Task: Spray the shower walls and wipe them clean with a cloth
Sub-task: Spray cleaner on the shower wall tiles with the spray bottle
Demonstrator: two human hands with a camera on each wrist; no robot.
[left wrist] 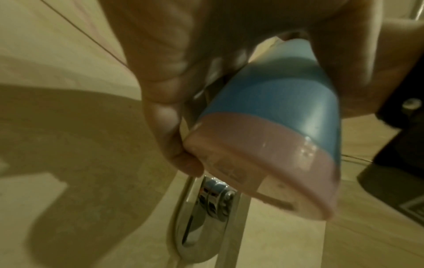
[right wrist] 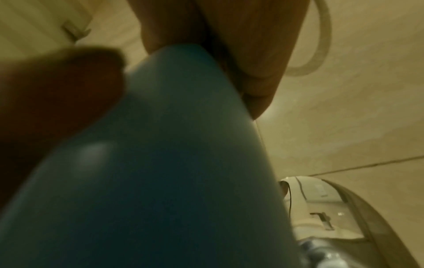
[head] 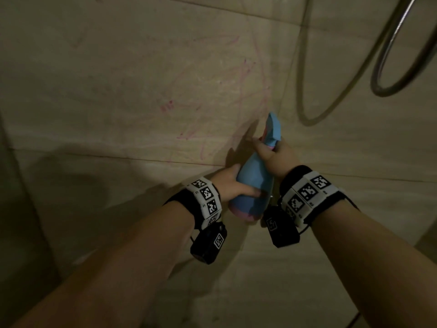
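Spray bottle (head: 254,178) | hands grip it | nozzle hidden, trigger unclear

The light is dim and yellowish. Broad soft shadows of the arms fall on the beige tiled shower wall (head: 118,79) at lower left. Tile lines bow toward the edges. Both wrist views are blurred; the blue plastic spray bottle (right wrist: 160,163) looms out of focus.
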